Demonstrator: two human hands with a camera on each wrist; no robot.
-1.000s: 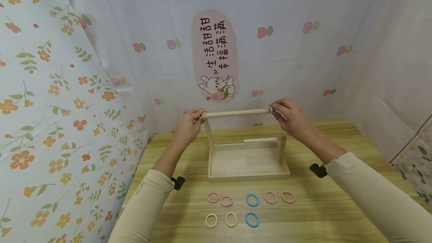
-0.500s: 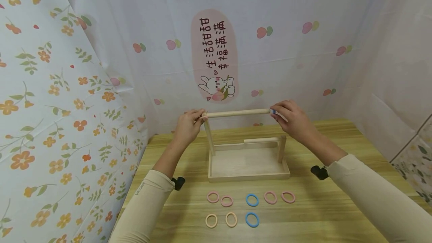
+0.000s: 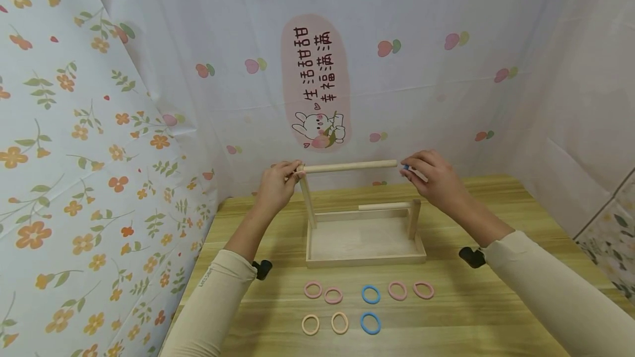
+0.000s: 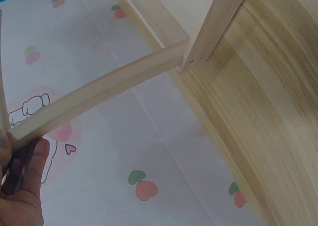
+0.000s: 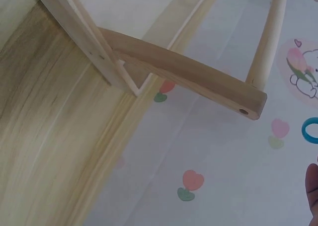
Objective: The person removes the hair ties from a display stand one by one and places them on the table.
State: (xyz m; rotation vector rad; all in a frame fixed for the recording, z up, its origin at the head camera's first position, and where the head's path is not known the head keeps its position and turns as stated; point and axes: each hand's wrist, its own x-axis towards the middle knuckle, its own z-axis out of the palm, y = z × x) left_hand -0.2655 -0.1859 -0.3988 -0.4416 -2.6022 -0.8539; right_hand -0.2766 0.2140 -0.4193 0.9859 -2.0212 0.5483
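Note:
My left hand [image 3: 276, 185] pinches the top of the tall post [image 3: 308, 203] of a wooden rack, where the long upper rod [image 3: 352, 166] joins it. The left wrist view shows my fingers [image 4: 36, 169] at the post's end. My right hand [image 3: 436, 179] pinches a small blue ring [image 3: 405, 167] just beyond the rod's free right end, apart from it. In the right wrist view the blue ring [image 5: 309, 130] shows at the right edge, partly cut off. Below, a shorter rod [image 3: 384, 206] points left from the short post [image 3: 414, 219].
The rack's shallow tray [image 3: 366, 261] stands on the wood-grain table [image 3: 466, 313]. In front lie loose rings: several pink ones, including a pink ring [image 3: 313, 290], two blue, including a blue ring [image 3: 364, 325], and two cream, including a cream ring [image 3: 303, 328]. Patterned curtains [image 3: 421, 87] surround the table.
My right hand has drawn the blue ring rightward from the upper rod's end, so a gap now shows between them. My left hand and the rack have stayed in place.

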